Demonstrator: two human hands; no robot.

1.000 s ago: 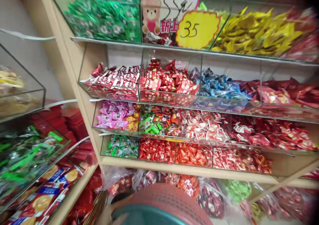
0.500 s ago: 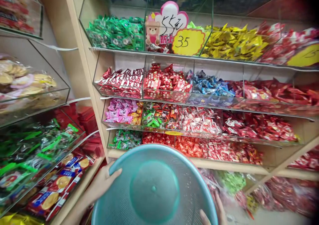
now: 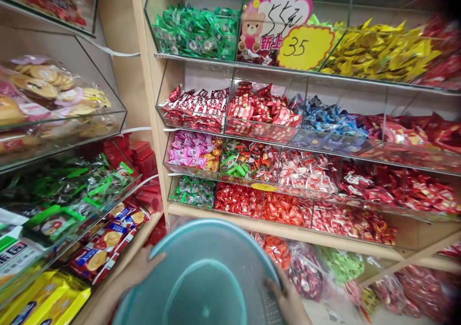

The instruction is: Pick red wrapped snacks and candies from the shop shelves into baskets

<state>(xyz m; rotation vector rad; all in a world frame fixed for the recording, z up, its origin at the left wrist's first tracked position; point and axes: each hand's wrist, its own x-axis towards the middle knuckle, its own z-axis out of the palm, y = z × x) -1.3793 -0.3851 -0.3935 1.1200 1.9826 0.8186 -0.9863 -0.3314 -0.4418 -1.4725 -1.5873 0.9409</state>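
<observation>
A round teal plastic basket (image 3: 201, 277) fills the bottom centre of the head view, its inside turned up toward me. My left hand (image 3: 139, 270) grips its left rim with the thumb over the edge. My right hand (image 3: 284, 296) holds the right rim, fingers curled round it. Just beyond the basket stands a wooden shelf unit (image 3: 288, 234) with clear bins of wrapped candy (image 3: 266, 109) in red, green, blue, purple and yellow.
A yellow price sign reading 35 (image 3: 304, 46) and a pink bear card hang on the top bin. On the left, slanted clear bins (image 3: 65, 190) hold biscuits and green packets. Bags of sweets (image 3: 306, 272) lie under the lowest shelf.
The basket came up into view with both hands on its rim, then sank a little and shifted left. My view swung left, so the shelves now sit further right.
</observation>
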